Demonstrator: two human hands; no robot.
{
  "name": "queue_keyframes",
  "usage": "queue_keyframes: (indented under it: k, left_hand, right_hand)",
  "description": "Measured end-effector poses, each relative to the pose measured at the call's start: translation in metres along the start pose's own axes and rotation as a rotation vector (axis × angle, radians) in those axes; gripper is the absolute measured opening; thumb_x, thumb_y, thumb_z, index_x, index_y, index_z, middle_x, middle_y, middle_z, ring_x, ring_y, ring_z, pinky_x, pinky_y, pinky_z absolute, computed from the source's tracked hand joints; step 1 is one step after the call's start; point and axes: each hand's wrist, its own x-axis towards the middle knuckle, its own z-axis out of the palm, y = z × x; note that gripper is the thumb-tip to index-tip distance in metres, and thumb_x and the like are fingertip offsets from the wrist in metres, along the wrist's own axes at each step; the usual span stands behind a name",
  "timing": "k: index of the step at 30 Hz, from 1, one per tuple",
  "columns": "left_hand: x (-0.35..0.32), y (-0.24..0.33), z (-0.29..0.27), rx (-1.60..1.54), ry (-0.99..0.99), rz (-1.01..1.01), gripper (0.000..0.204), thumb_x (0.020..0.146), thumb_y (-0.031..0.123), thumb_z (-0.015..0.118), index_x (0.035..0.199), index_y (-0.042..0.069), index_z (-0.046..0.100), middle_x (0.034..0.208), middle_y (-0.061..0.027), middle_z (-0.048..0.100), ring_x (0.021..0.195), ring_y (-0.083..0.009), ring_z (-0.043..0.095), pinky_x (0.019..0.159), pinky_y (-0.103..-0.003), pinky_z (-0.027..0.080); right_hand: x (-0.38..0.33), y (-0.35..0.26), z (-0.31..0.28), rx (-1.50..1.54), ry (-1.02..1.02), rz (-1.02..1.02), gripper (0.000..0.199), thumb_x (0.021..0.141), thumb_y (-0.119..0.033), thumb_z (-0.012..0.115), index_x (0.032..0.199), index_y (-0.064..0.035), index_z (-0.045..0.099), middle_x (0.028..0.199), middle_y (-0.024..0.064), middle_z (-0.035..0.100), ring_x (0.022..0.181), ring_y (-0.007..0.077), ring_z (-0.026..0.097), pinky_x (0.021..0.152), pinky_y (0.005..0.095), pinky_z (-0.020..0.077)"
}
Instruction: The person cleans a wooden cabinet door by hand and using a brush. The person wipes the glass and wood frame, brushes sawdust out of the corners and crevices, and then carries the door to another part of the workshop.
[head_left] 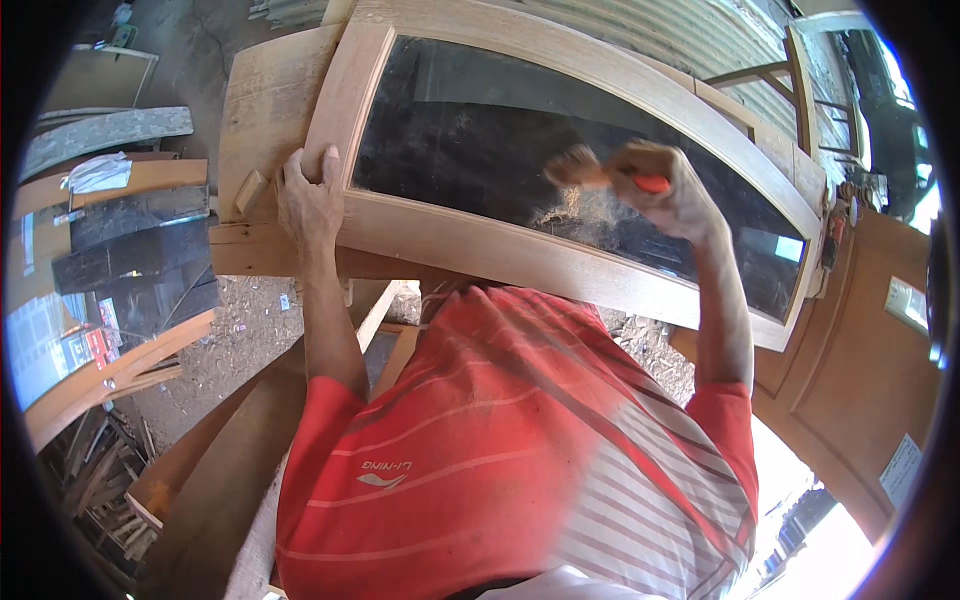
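You are standing in a woodworking shop, a rough, open-sided one. In front of you lies a wooden frame (520,250) with a dark glass pane (470,140), dusted with sawdust (585,215). Planks and boards (110,130) lie about on the left, offcuts (100,490) are heaped low at the left edge, and shavings litter the dirt floor (250,320). A panelled wooden door (850,380) leans on the right, and corrugated metal sheeting (680,35) closes off the back.

A wooden-framed glass panel (560,160) lies tilted, its dark pane dusty near six o'clock. A brush (585,168) with an orange handle, probably bristled, hovers over the glass at two o'clock.
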Motion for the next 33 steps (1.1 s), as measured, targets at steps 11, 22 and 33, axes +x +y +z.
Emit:
queue_keyframes:
  k: [11,22,33]
  left_hand:
    - [0.006,-0.015,0.013,-0.005,0.04,0.069,0.068,0.095,0.055,0.067,0.133,-0.001,0.066,0.129,-0.0245,0.068,0.12,-0.0432,0.065,0.102,-0.049,0.051]
    - [0.006,-0.02,0.02,-0.028,0.097,0.066,0.065,0.096,0.054,0.068,0.129,-0.002,0.07,0.128,-0.0256,0.07,0.12,-0.0391,0.067,0.103,-0.045,0.052]
    - [0.009,-0.022,0.015,0.062,0.128,0.085,0.062,0.097,0.054,0.067,0.122,-0.003,0.072,0.12,-0.0254,0.073,0.113,-0.039,0.07,0.1,-0.045,0.053]
  right_hand:
    - [-0.028,0.023,0.0,-0.093,0.236,-0.21,0.011,0.094,-0.012,0.072,0.096,-0.0011,0.073,0.074,0.0092,0.063,0.069,0.0205,0.06,0.062,0.0346,0.0488]
    - [-0.044,0.032,-0.021,-0.019,0.423,0.041,0.026,0.091,-0.025,0.083,0.089,-0.0011,0.072,0.083,0.0153,0.069,0.073,0.0292,0.067,0.068,0.0417,0.0533]
    - [-0.087,0.058,-0.033,-0.078,0.64,0.067,0.016,0.086,-0.012,0.086,0.095,-0.0053,0.075,0.087,0.0109,0.07,0.079,0.0306,0.068,0.068,0.0416,0.0549]
